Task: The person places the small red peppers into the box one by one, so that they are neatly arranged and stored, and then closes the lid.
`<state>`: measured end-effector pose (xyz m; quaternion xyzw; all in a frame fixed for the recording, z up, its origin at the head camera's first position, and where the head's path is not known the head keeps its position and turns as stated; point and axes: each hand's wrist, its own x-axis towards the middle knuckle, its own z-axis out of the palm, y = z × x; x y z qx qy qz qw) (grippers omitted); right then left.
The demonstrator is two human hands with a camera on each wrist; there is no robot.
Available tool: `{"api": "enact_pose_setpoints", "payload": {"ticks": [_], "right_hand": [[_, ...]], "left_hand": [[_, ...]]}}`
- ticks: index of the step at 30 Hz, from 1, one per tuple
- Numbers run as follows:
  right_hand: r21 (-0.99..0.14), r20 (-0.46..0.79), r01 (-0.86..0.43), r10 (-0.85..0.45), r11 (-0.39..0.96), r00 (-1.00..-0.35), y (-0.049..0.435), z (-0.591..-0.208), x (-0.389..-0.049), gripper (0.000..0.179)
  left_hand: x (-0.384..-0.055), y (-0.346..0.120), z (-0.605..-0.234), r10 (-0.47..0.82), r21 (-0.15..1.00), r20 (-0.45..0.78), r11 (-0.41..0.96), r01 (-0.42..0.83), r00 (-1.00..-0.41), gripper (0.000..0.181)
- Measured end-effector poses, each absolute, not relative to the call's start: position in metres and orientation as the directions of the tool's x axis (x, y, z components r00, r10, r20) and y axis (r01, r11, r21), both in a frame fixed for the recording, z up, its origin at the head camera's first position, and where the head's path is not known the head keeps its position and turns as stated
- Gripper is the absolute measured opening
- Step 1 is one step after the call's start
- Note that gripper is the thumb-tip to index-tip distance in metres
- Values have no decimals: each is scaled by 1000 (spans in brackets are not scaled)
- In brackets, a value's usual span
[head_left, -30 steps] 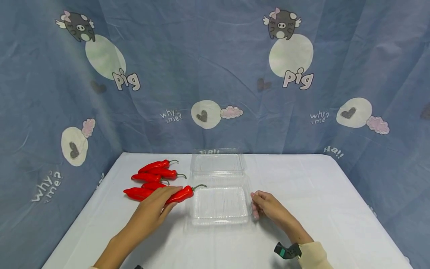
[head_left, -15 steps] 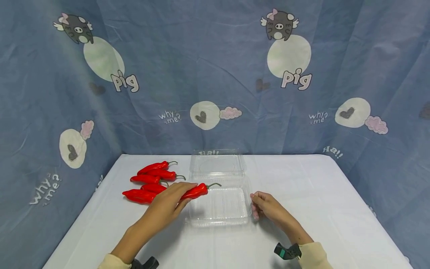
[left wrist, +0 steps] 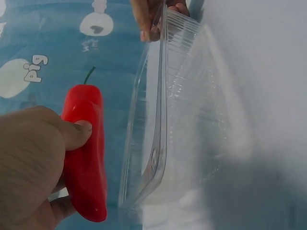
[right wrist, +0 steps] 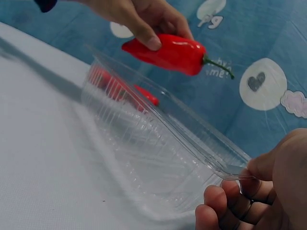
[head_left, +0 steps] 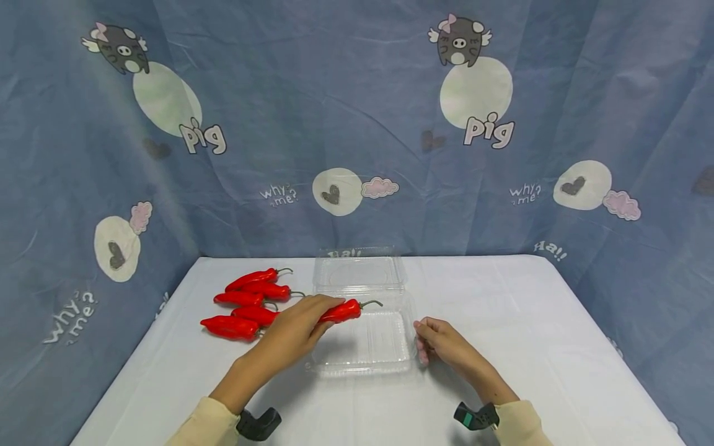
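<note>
A red chili pepper [left wrist: 88, 153] with a green stem is gripped by my left hand [head_left: 295, 328], thumb on one side and fingers on the other. It hangs above the left part of a clear plastic clamshell box [head_left: 368, 356], whose lid [head_left: 359, 272] lies folded back behind. On the box's right edge my right hand [head_left: 440, 341] pinches the rim between thumb and fingers, as the right wrist view shows. The base of the box holds nothing that I can see.
Several more red peppers [head_left: 231, 327] lie in a loose group on the left of the white-covered table [head_left: 502, 310]. A blue printed curtain [head_left: 357, 124] hangs behind the table and along its sides.
My left hand has carried the pepper rightward, from beside the group of peppers to over the clear box. The right hand has kept its place on the rim.
</note>
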<state>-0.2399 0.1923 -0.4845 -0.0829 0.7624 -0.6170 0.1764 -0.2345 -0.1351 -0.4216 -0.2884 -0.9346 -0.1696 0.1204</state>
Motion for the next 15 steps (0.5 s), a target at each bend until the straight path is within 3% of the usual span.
{"api": "enact_pose_setpoints", "payload": {"ticks": [15], "right_hand": [[-967,-182,106,-340,230,-923,194,-486,-240,30]], "left_hand": [[-249,-117,-425,533,247,290,761,600,-795,56]]}}
